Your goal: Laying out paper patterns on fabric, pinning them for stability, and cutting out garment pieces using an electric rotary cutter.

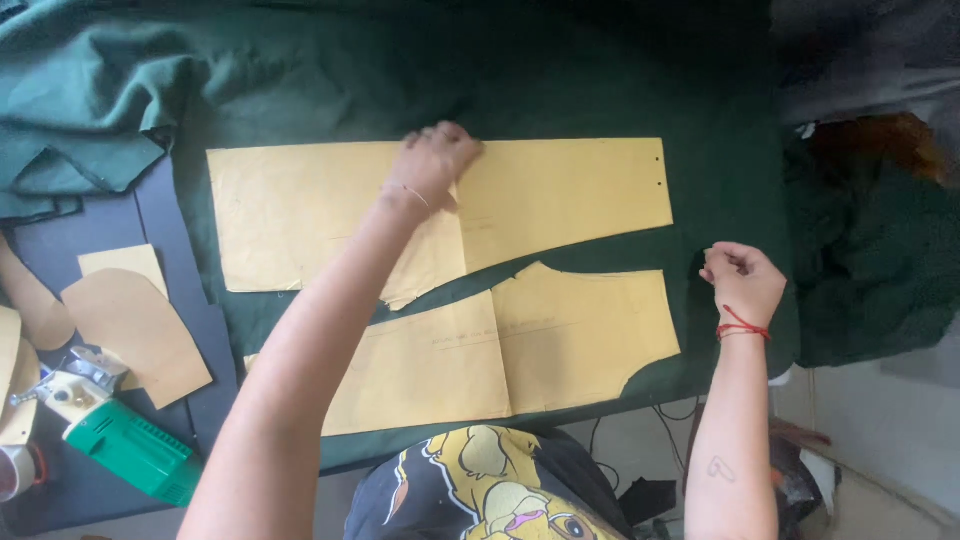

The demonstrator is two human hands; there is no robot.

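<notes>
While two yellow paper pattern pieces lie flat on dark green fabric spread across the bench, the person's left hand presses down on the upper pattern piece near its top edge, fingers curled loosely against the paper rather than gripping it. The lower pattern piece sits just beside the upper one, nearer the person, a narrow curved strip of green showing between the two — both pieces run lengthwise across the cloth.

The right hand rests on the fabric just off the right ends of the patterns, closed into a loose fist; whether it pinches anything is impossible to tell. A red thread bracelet circles that wrist.

At the far left, more green cloth is bunched in folds at the bench's corner. Below it, on a dark grey surface, lie smaller tan pattern pieces — and a green and cream electric cutting tool rests nearest the bench's front edge. The person's dark printed shirt shows at the bottom of the view.
</notes>
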